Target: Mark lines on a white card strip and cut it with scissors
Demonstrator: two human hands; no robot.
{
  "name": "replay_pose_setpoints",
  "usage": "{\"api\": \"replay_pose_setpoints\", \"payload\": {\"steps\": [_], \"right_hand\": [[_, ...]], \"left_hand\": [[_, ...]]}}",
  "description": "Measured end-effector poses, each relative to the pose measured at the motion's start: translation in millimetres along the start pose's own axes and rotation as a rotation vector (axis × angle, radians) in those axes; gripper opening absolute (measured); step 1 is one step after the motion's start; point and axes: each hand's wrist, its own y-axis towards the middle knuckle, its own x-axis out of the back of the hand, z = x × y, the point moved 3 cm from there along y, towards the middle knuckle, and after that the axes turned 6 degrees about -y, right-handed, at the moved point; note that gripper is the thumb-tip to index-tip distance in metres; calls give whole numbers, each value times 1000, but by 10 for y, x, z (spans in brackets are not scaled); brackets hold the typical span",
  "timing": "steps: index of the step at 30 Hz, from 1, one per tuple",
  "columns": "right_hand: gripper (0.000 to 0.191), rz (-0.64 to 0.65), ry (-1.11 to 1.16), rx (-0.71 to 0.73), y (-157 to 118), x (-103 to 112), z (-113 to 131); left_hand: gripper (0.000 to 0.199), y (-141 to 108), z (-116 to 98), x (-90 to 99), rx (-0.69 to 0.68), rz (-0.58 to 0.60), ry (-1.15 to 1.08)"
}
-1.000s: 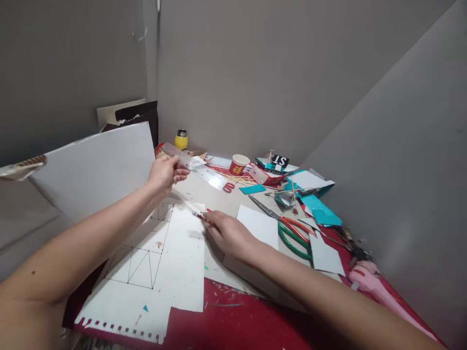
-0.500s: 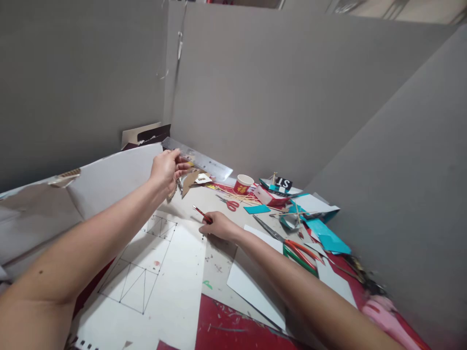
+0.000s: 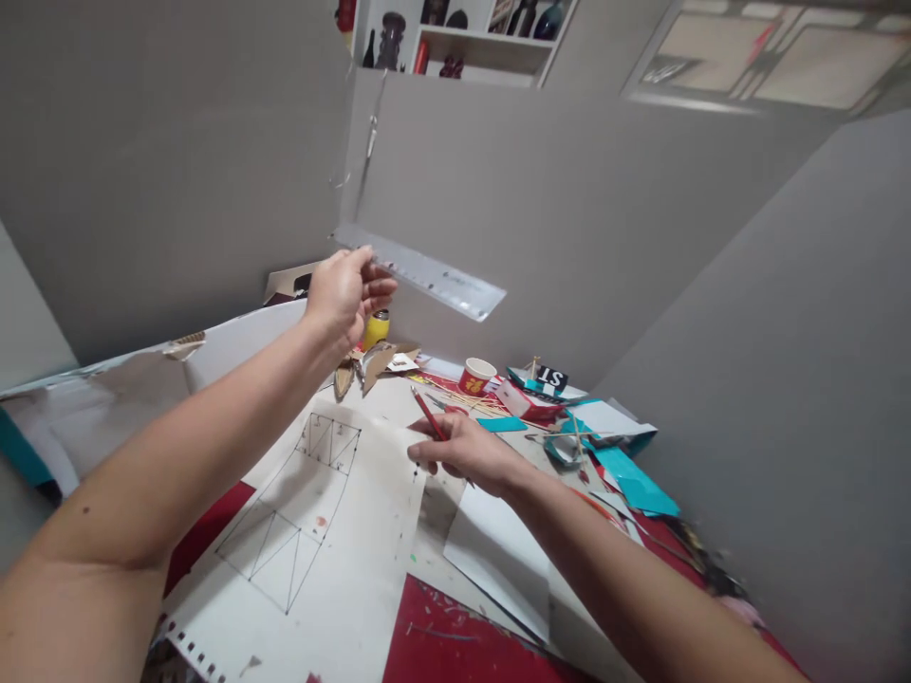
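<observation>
My left hand point(image 3: 348, 289) pinches a clear plastic ruler point(image 3: 445, 283) near one end and holds it up in the air, in front of the grey wall. A red pencil point(image 3: 429, 414) is in my right hand point(image 3: 462, 448), tip end hidden by the fingers. That hand is over the right edge of a white drawing sheet point(image 3: 342, 541) with punched holes along its near edge. Dark lines on the sheet form a long frame with boxes and diagonals, with dots at the corners. A few separate dots lie by my right fingers.
Behind my hands stand a red and white paper cup point(image 3: 478, 377), a yellow container point(image 3: 377, 329) and thin wooden sticks. Teal scraps point(image 3: 637, 481) lie at the right. A white sheet point(image 3: 498, 560) is under my right forearm. Grey walls point(image 3: 569, 209) enclose the table.
My left hand has lifted the ruler higher and a little to the right. My right hand has turned the pencil more upright. The view has tilted up, showing shelves.
</observation>
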Motion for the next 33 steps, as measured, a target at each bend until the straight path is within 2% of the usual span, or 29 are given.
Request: {"api": "replay_pose_setpoints", "payload": {"steps": [2, 4, 6, 8, 11, 14, 16, 19, 24, 29, 33], "right_hand": [[18, 22, 38, 52, -181, -123, 173], [21, 50, 116, 171, -375, -188, 349], [17, 70, 135, 297, -530, -156, 480], [16, -5, 140, 359, -593, -9, 519], [21, -228, 176, 281, -514, 298, 392], [32, -298, 277, 219, -336, 458, 175], [38, -303, 262, 154, -198, 440, 9], [40, -319, 232, 69, 13, 304, -236], [16, -280, 107, -85, 315, 116, -567], [26, -256, -89, -205, 472, 213, -806], [28, -223, -263, -255, 508, 287, -960]], "left_hand": [[27, -58, -129, -133, -42, 38, -18], [30, -126, -273, -278, -88, 93, -35], [34, -205, -427, -424, -117, 135, -31], [35, -295, -589, -563, -148, 167, -19], [37, -432, -807, -740, -196, 210, 1], [37, -530, -943, -852, -236, 233, 21], [37, -557, -967, -884, -259, 245, 43], [35, -538, -888, -859, -249, 254, 59], [32, -408, -559, -651, -185, 237, 82], [30, -232, -207, -395, -84, 161, 108], [30, -95, -19, -288, -44, 113, 110]]}}
